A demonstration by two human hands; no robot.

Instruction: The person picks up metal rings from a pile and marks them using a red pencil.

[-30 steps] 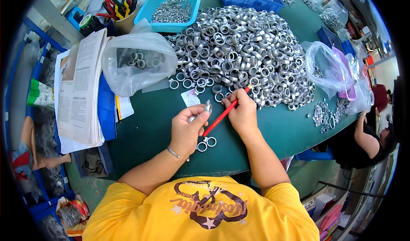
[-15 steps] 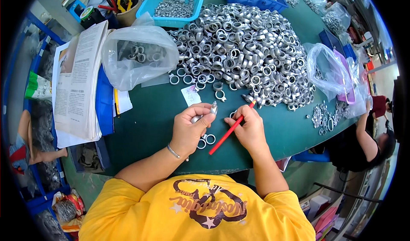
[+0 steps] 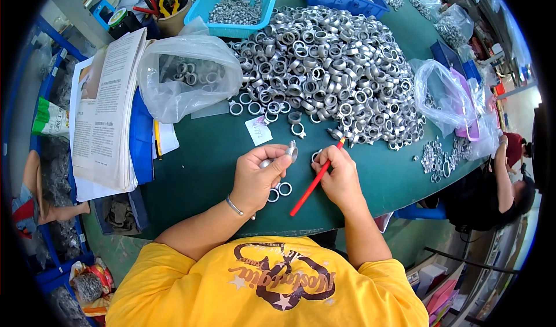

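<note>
My left hand is closed, pinching a silver metal ring between thumb and fingertips. A second round metal piece shows in the curl of its fingers. In my right hand is a slim red pencil, slanting across the fist with its yellowish end up and away from me. One loose ring lies between my hands, partly hidden by the right one. Two more rings rest on the green table beneath my left hand. Beyond my hands rises a large heap of silver rings.
A clear bag of rings and stacked printed pages lie at the left. Turquoise and blue bins stand behind the heap. A small paper tag lies before it. Another person sits at the right.
The red pencil has turned slightly, its lower end shifting to the right. The ring in my left hand has rotated, now showing more of its opening.
</note>
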